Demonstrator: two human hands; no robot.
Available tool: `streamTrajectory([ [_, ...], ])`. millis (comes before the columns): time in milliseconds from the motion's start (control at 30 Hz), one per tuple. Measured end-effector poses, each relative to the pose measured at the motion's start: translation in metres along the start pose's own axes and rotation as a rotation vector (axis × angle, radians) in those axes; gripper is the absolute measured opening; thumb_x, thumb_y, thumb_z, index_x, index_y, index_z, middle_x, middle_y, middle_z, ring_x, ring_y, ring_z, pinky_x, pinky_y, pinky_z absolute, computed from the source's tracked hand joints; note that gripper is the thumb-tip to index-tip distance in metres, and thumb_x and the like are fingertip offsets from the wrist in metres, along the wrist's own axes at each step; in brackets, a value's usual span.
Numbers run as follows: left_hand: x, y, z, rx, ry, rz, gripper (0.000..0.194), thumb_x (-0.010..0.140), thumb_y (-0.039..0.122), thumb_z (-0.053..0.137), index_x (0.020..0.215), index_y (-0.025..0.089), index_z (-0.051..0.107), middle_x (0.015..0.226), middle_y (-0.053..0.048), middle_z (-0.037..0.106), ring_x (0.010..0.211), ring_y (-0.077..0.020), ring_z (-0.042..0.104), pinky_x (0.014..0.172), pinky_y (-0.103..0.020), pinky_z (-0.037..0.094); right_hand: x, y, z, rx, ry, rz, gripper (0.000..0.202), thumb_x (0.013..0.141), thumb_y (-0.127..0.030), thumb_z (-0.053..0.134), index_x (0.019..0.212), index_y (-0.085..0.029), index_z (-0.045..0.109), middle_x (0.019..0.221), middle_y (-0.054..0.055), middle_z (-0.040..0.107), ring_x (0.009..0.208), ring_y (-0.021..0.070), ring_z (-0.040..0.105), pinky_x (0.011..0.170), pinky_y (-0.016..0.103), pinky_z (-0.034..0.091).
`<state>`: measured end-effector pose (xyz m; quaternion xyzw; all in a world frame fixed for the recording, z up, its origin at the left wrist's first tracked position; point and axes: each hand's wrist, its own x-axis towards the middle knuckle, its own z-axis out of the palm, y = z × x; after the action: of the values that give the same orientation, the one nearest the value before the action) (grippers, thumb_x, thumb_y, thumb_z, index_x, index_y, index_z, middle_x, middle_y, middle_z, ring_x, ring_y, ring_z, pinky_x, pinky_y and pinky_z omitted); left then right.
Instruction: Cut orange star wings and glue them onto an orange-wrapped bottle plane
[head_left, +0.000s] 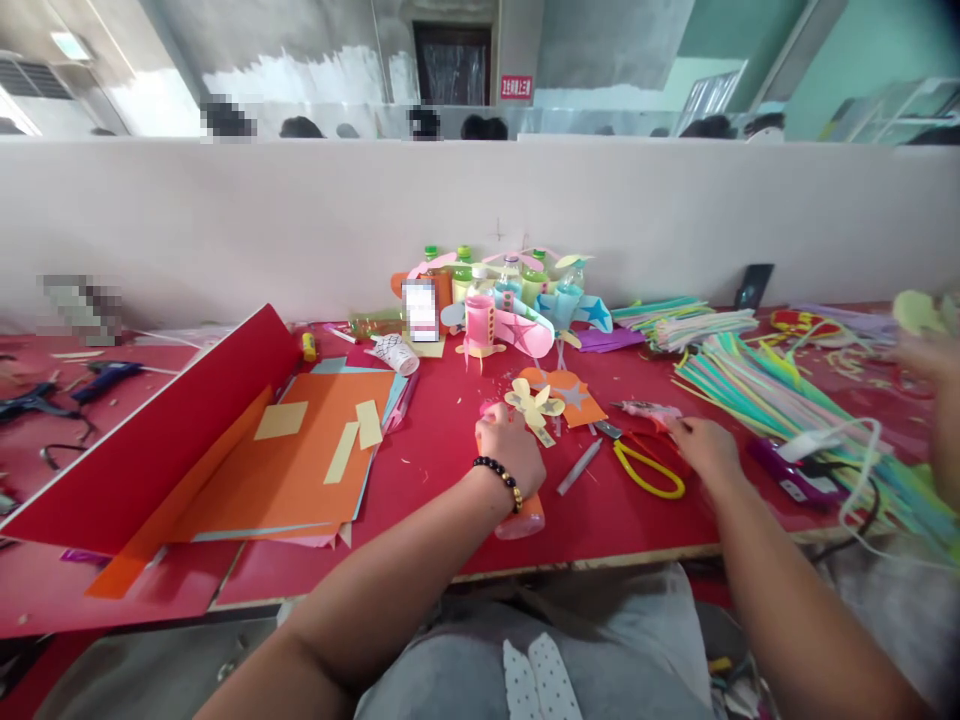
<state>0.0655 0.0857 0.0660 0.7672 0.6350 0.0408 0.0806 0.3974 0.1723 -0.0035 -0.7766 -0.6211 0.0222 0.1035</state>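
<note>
My left hand [511, 448], with a beaded bracelet at the wrist, is closed around a clear plastic bottle [523, 522] lying on its side. The bottle is wrapped in orange paper, and its base points toward me. My right hand [705, 452] has its fingers closed on the near end of a slim pink pointed tool [646, 410], like a craft knife. Scissors [651, 470] with yellow and red handles lie just beside those fingers. A cream paper propeller [534, 405] and an orange paper piece with a star [576, 397] lie beyond my left hand.
Decorated bottle planes [480, 320] stand at the back by the white partition [300, 220]. Orange paper sheets [292, 460] and a red board [172, 430] lie left. Coloured strips [750, 385] and a purple power bank [796, 475] lie right. Another person's hand [930, 350] is far right.
</note>
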Motion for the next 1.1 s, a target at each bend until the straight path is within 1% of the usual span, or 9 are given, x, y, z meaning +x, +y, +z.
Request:
streamTrajectory([
  [100, 0.003, 0.002, 0.000, 0.004, -0.024, -0.002, 0.021, 0.071, 0.024, 0.061, 0.083, 0.012, 0.073, 0.114, -0.025, 0.052, 0.116, -0.0497, 0.029, 0.080, -0.061, 0.035, -0.010, -0.002, -0.007, -0.006, 0.090, -0.043, 0.047, 0.089, -0.046, 0.044, 0.095, -0.009, 0.072, 0.092, 0.024, 0.070, 0.085, 0.0347, 0.064, 0.072, 0.041, 0.043],
  [233, 0.002, 0.000, 0.000, -0.063, 0.013, -0.009, 0.019, 0.070, 0.023, 0.062, 0.082, 0.013, 0.072, 0.112, -0.025, 0.053, 0.117, -0.0493, 0.028, 0.083, -0.063, 0.034, -0.032, -0.015, -0.019, 0.087, 0.347, -0.149, 0.042, 0.090, -0.044, 0.044, 0.100, -0.012, 0.069, 0.093, 0.022, 0.069, 0.092, 0.0340, 0.061, 0.083, 0.043, 0.044],
  [400, -0.015, -0.026, -0.001, -0.210, 0.104, 0.008, 0.025, 0.078, 0.035, 0.059, 0.088, 0.017, 0.072, 0.114, -0.021, 0.056, 0.118, -0.0449, 0.033, 0.085, -0.059, 0.039, -0.065, -0.055, -0.034, 0.371, 0.364, -0.269, 0.039, 0.088, -0.047, 0.049, 0.103, -0.016, 0.068, 0.096, 0.015, 0.069, 0.078, 0.0243, 0.063, 0.075, 0.036, 0.049],
  [500, -0.030, -0.054, 0.005, -0.303, 0.209, 0.031, 0.033, 0.081, 0.041, 0.060, 0.108, 0.025, 0.070, 0.132, -0.013, 0.050, 0.119, -0.0378, 0.038, 0.096, -0.053, 0.039, -0.084, -0.086, -0.035, 0.558, 0.259, -0.356, 0.037, 0.088, -0.047, 0.051, 0.104, -0.018, 0.068, 0.105, 0.013, 0.069, 0.081, 0.0227, 0.064, 0.074, 0.034, 0.052],
  [633, -0.047, -0.089, 0.019, -0.536, 0.278, -0.064, 0.057, 0.084, 0.042, 0.060, 0.138, 0.030, 0.047, 0.148, -0.010, 0.034, 0.133, -0.0322, 0.034, 0.109, -0.051, 0.031, -0.101, -0.129, -0.027, 0.778, -0.015, -0.362, 0.038, 0.084, -0.051, 0.057, 0.104, -0.020, 0.069, 0.096, 0.010, 0.071, 0.080, 0.0230, 0.065, 0.074, 0.035, 0.053],
  [800, -0.063, -0.112, 0.026, -0.970, 0.276, -0.195, 0.076, 0.077, 0.035, 0.069, 0.145, 0.030, 0.035, 0.148, -0.010, 0.033, 0.136, -0.0278, 0.037, 0.110, -0.044, 0.036, -0.113, -0.184, -0.017, 0.931, -0.405, -0.401, 0.041, 0.081, -0.052, 0.061, 0.106, -0.020, 0.069, 0.093, 0.007, 0.074, 0.084, 0.0247, 0.069, 0.078, 0.037, 0.054],
  [867, -0.064, -0.115, 0.024, -1.207, 0.247, -0.243, 0.087, 0.071, 0.032, 0.075, 0.146, 0.032, 0.032, 0.149, -0.010, 0.032, 0.127, -0.0291, 0.047, 0.103, -0.044, 0.044, -0.114, -0.204, -0.016, 0.921, -0.508, -0.440, 0.043, 0.082, -0.052, 0.060, 0.109, -0.020, 0.069, 0.091, 0.008, 0.074, 0.082, 0.0244, 0.069, 0.079, 0.038, 0.054],
  [1000, -0.053, -0.118, 0.010, -1.697, 0.138, -0.287, 0.100, 0.064, 0.024, 0.080, 0.146, 0.041, 0.026, 0.155, -0.010, 0.025, 0.107, -0.0279, 0.061, 0.084, -0.044, 0.056, -0.104, -0.235, -0.014, 0.977, -0.500, -0.466, 0.042, 0.083, -0.056, 0.057, 0.101, -0.021, 0.071, 0.097, 0.007, 0.074, 0.094, 0.0264, 0.068, 0.087, 0.041, 0.051],
  [1100, -0.030, -0.120, -0.002, -1.950, 0.108, -0.194, 0.097, 0.066, 0.020, 0.077, 0.146, 0.040, 0.025, 0.150, -0.010, 0.036, 0.107, -0.0272, 0.062, 0.088, -0.047, 0.054, -0.090, -0.253, -0.011, 1.103, -0.394, -0.322, 0.043, 0.084, -0.061, 0.053, 0.096, -0.024, 0.071, 0.108, 0.005, 0.072, 0.112, 0.0279, 0.061, 0.097, 0.041, 0.048],
])
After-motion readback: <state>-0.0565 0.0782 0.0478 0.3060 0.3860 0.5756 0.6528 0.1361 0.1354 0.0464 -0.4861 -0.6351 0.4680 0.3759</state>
